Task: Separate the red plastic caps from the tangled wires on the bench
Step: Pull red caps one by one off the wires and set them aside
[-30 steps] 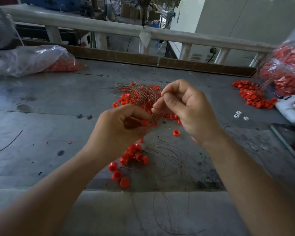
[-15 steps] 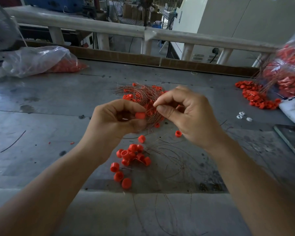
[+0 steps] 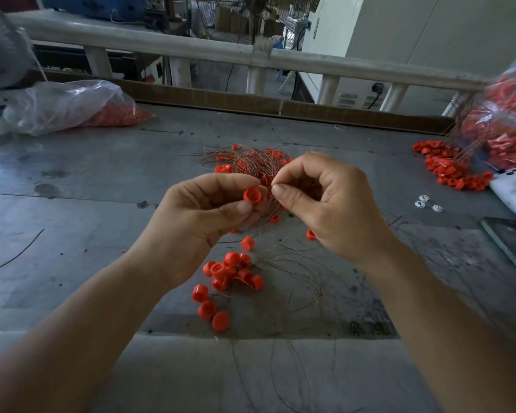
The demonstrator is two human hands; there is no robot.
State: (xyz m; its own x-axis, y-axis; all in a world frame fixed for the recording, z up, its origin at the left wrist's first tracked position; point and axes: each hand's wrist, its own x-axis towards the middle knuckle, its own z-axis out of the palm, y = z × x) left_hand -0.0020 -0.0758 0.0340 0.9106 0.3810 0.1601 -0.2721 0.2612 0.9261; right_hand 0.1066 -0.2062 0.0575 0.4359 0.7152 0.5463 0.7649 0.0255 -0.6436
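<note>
Pinching a red cap [image 3: 252,195] between thumb and forefinger, the left hand [image 3: 203,222] faces the right hand [image 3: 325,207], whose fingertips nip a thin wire [image 3: 269,186].

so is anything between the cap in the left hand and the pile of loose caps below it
Nothing solid. The left hand pinches the cap over the pile of loose caps, with only air and one stray cap between. The right hand pinches what looks like a thin wire beside it, possibly tethering it.
</note>
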